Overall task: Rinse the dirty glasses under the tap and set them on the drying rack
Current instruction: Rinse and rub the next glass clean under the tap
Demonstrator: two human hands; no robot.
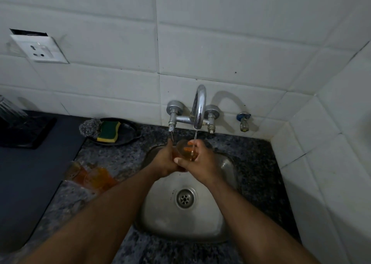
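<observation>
Both hands on one amber glass (183, 149) over the sink (224, 183), under the tap spout (198, 107). L→R: drying rack (12, 111) far left on a dark mat (26, 131), well apart from the hands; dish w/ steel scrubber (89, 127) + green/yellow sponge (108, 132) next; two more amber glasses (90, 175) on the granite counter (120, 159), just left of the sink, beside the L forearm. Left hand (163, 159) curled round the glass's lower body/base; right hand (200, 161) grips the rim side, thumb across the front, fingers appear to reach into the mouth. Glass tilted, long axis running from the person up-and-away toward the wall, mouth pointing at the spout; thin water stream (195, 137) falls at the rim by the R fingers. Judgement: rinse step in progress, rack lies left, so L hand is nearer for the carry; glass prob wet + slippery, needs firm hold. Waiting glasses also on the L side, between hands and rack.
</observation>
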